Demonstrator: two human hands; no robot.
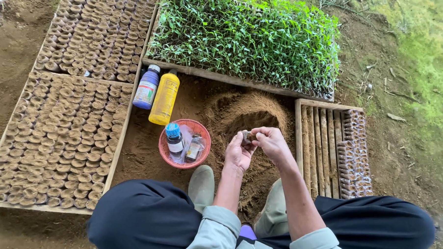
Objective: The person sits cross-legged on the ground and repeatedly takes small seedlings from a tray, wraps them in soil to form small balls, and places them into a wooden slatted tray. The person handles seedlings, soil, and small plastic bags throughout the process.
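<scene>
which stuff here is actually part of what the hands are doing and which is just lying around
In use:
- small soil pot, pinched between left hand and right hand
- soil heap
- slatted tray with filled pots

Lying about:
- yellow bottle
- blue-capped bottle
- red basket of small bottles
- seedling tray
- full pot trays

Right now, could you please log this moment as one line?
left hand: holds small soil pot | right hand: pinches it | below: soil mound | near: red basket
</scene>
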